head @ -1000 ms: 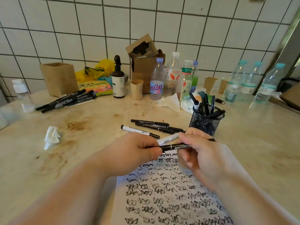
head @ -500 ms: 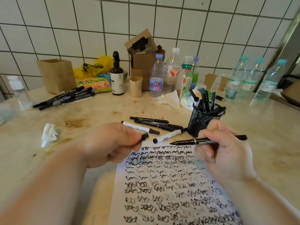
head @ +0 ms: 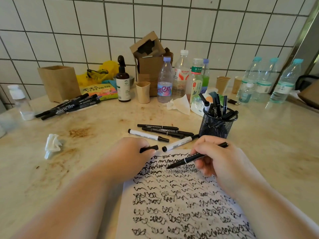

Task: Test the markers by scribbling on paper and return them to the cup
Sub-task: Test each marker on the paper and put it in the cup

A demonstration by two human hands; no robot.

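Observation:
My right hand (head: 215,161) grips an uncapped black marker (head: 193,158), its tip touching the upper part of the white paper (head: 172,204), which is covered in black scribbles. Resting at the paper's top left corner, my left hand (head: 127,157) is closed on the marker's black cap (head: 149,148). The black mesh cup (head: 217,124) stands just beyond my right hand and holds several markers. Loose black and white markers (head: 160,133) lie between the cup and my left hand.
Another bunch of black markers (head: 69,106) lies at the far left by a wooden box (head: 58,82). Bottles (head: 181,76), paper cups, cardboard boxes and tissues line the tiled wall. A crumpled tissue (head: 52,145) lies on the stained counter at left.
My hands pulled the cap off the marker and moved apart. The right hand then turned the marker and lowered its tip onto the paper; the left hand kept the cap.

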